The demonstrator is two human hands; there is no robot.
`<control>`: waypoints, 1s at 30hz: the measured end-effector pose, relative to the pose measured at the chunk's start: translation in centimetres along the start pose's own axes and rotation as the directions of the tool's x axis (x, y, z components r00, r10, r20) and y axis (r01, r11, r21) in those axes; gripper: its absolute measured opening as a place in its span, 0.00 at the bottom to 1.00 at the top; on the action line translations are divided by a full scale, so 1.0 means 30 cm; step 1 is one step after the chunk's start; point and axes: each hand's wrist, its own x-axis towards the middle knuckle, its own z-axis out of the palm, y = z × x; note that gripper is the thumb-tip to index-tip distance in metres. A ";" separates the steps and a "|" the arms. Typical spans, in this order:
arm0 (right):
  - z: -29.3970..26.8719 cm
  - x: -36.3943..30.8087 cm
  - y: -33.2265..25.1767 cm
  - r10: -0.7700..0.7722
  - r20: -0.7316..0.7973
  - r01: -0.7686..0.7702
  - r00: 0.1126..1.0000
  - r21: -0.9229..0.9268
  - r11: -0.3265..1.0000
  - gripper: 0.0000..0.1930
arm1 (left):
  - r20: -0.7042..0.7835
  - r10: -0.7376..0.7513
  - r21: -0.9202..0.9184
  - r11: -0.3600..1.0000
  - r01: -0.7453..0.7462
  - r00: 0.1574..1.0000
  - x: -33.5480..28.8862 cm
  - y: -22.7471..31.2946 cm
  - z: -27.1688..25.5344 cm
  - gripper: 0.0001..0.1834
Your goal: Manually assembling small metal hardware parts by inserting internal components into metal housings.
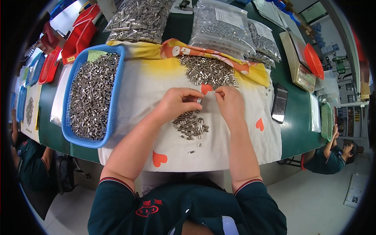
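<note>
Between the thumb and fingers of my left hand [177, 104] is a small metal sleeve [199, 100]. My right hand [232, 102] is just to the right of it, thumb and fingertips pinched together; whatever they hold is too small to make out. The hands are apart. Under and in front of my left hand lies a small pile of short metal sleeves [190, 126], with a couple of loose ones nearer me. A larger pile of similar sleeves [209, 71] sits beyond both hands on a white cloth [137, 88] with red hearts.
A blue basket [120, 72] full of metal sleeves stands at the left. Plastic bags of metal parts [221, 27] line the back, behind a folded yellow edge of the cloth. A dark phone-like device [279, 102] lies at the right. Red trays [78, 37] are far left; other people sit at both sides.
</note>
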 end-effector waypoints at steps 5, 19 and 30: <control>-0.056 -0.010 -0.077 0.099 0.138 -0.145 0.985 0.379 0.914 0.04 | -0.017 -0.054 -0.161 0.986 0.050 0.998 0.000 0.014 -0.012 0.16; -0.030 -0.047 -0.129 -0.256 -0.061 0.263 0.965 0.250 0.932 0.06 | -0.065 -0.009 -0.124 0.992 0.001 0.998 0.002 0.005 0.006 0.15; -0.062 -0.001 -0.053 0.066 0.017 -0.067 0.998 0.454 0.889 0.06 | -0.019 0.000 -0.008 1.000 0.000 1.000 0.001 -0.013 0.006 0.15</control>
